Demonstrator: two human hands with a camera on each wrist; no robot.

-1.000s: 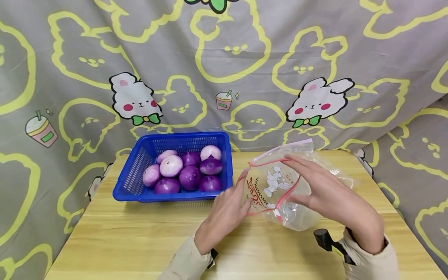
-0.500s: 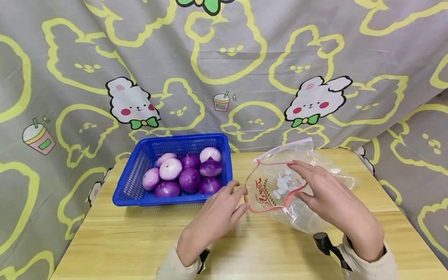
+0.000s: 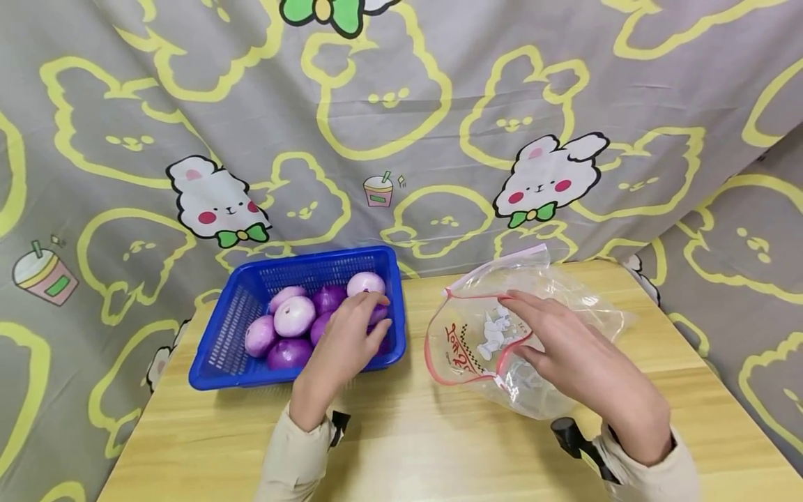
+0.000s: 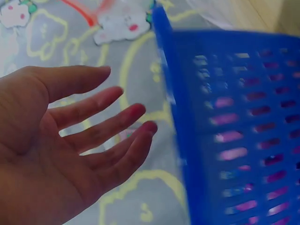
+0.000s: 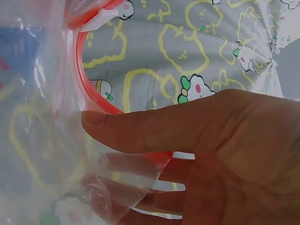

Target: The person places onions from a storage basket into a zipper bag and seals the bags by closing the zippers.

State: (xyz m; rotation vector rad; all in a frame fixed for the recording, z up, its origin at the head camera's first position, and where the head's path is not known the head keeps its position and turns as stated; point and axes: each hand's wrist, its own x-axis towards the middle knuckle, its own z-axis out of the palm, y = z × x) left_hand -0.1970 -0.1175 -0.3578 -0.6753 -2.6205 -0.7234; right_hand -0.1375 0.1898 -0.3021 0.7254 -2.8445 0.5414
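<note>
A clear zip bag (image 3: 461, 352) with a red zip edge and printed lettering lies with its mouth open towards the basket. My right hand (image 3: 571, 348) holds the bag's rim; in the right wrist view the thumb (image 5: 140, 131) is on one side of the film and the fingers show through it. My left hand (image 3: 341, 341) hovers over the right part of a blue basket (image 3: 210, 362), fingers loosely bent and nothing in them. Several purple onions (image 3: 295, 316) sit in the basket, some hidden by that hand. The left wrist view shows the basket's slotted wall (image 4: 243, 42) beside the hand.
The wooden table (image 3: 376, 446) carries both basket and bag, with a strip of bare wood between them. A grey printed curtain (image 3: 439, 104) hangs right behind the table's back edge. A black wrist mount (image 3: 567, 436) sticks out from my right sleeve.
My left hand has let go of the bag's left rim and moved left over the onions. The right hand keeps its hold on the bag, whose mouth stays open.
</note>
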